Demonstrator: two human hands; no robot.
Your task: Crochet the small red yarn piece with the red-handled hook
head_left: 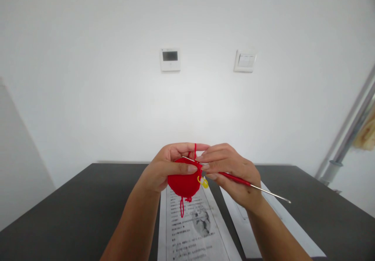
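Observation:
A round red crochet piece [184, 183] is pinched under the thumb of my left hand [166, 167], with red yarn [195, 151] looped over the raised index finger. My right hand [231, 171] grips a crochet hook [238, 180] by its red handle. The hook's metal tip lies along the piece's upper edge, near my left thumb. A yellow stitch marker [203, 182] hangs from the right edge of the crochet piece. Red yarn ends dangle below it. My fingers partly cover the stitches where hook and yarn meet.
Beneath my hands, a printed sheet [181, 237] with text and a picture lies on the dark table [88, 214]. Another white sheet [293, 233] is under my right forearm. The wall behind carries a thermostat [170, 60] and a light switch [245, 61].

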